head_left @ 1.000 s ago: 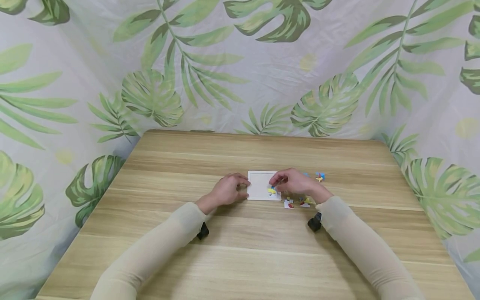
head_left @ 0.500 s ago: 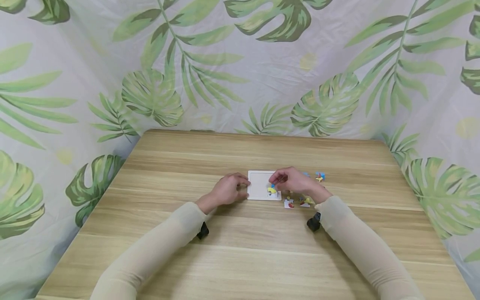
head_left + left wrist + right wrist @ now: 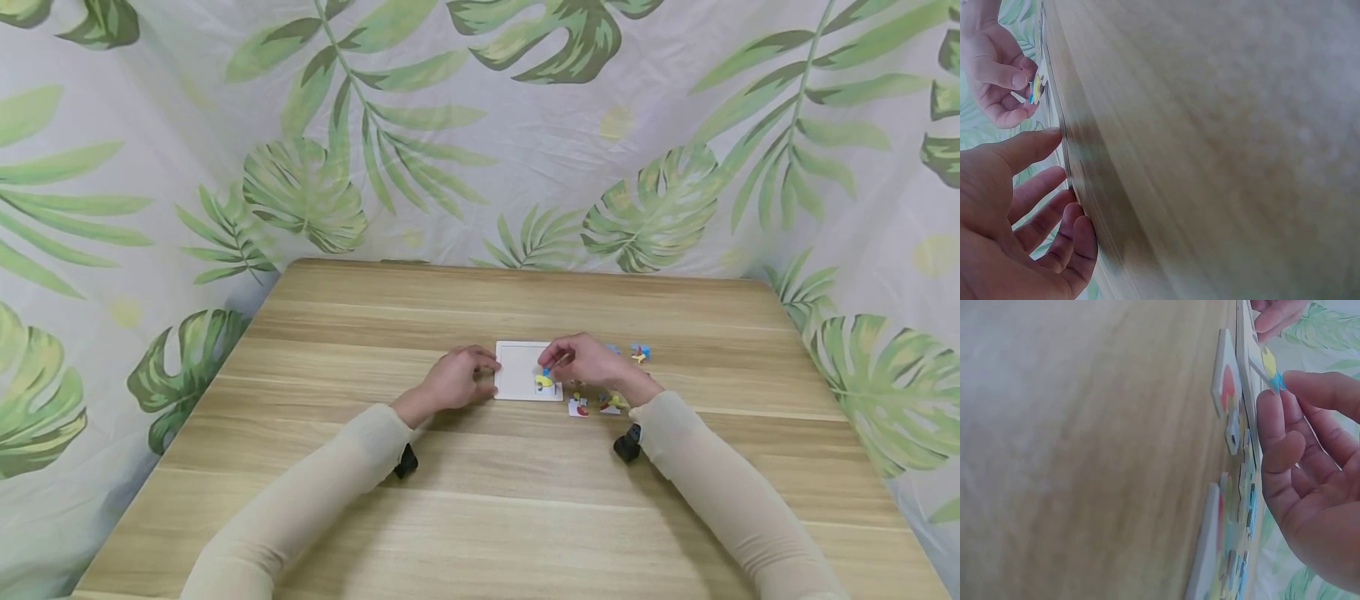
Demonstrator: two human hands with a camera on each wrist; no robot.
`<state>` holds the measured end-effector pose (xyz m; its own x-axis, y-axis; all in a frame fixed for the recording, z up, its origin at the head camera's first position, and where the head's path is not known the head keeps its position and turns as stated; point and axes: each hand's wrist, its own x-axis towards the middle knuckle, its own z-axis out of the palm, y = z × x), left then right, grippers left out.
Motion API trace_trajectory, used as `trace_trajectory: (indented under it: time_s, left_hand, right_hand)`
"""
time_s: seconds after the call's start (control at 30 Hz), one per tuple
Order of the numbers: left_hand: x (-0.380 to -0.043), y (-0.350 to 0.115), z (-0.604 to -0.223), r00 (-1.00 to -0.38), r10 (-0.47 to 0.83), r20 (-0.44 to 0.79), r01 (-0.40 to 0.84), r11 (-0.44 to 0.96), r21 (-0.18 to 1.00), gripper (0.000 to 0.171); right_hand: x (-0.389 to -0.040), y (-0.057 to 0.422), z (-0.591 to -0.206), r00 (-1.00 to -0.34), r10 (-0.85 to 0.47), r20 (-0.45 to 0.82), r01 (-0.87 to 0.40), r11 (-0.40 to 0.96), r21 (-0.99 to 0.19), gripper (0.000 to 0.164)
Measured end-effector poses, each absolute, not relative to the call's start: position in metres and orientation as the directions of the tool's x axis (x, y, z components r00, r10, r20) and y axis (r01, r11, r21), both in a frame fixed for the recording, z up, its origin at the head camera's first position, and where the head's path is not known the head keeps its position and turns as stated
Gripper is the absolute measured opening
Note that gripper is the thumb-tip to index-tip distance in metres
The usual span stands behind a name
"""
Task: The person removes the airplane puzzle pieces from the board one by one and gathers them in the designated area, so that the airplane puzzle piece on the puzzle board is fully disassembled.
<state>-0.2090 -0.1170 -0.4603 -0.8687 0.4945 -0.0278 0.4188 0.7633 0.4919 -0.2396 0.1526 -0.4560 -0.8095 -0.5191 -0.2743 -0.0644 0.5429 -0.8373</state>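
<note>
A white puzzle tray (image 3: 517,375) with a raised border lies flat on the table. At its left edge rests my left hand (image 3: 459,379), thumb and fingertips spread along the side in the left wrist view. My right hand (image 3: 588,362) is over the tray's right part and pinches a yellow-and-blue puzzle piece (image 3: 1269,362) between thumb and fingers. That puzzle piece (image 3: 543,382) is tilted in the right wrist view, its lower edge close to the tray's lower right corner. Part of the tray's right side is hidden under the right hand.
Several loose puzzle pieces lie right of the tray, among them a red-and-white piece (image 3: 577,406), a yellow-and-red piece (image 3: 611,403) and a blue-and-yellow piece (image 3: 640,353). The wooden table (image 3: 480,517) ends at a leaf-patterned cloth (image 3: 420,167) behind.
My right hand has shifted very slightly, and the puzzle piece in its fingers has turned a little, showing more blue. The left hand and the tray stay where they were.
</note>
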Motion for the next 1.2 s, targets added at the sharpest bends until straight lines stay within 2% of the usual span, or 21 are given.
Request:
trace_trajectory:
  time_s: [0.7, 1.2]
  left_hand:
    - [-0.209, -0.118, -0.461, -0.873, 0.487, -0.038, 0.406, 0.766, 0.499, 0.035]
    - [-0.209, -0.119, -0.461, -0.868, 0.496, -0.039, 0.415, 0.765, 0.493, 0.036]
  right_hand:
    - [-0.239, 0.152, -0.458, -0.813, -0.527, -0.247, -0.074, 0.514, -0.854, 0.023]
    - [-0.24, 0.166, -0.457, -0.814, -0.517, -0.264, -0.032, 0.494, -0.869, 0.019]
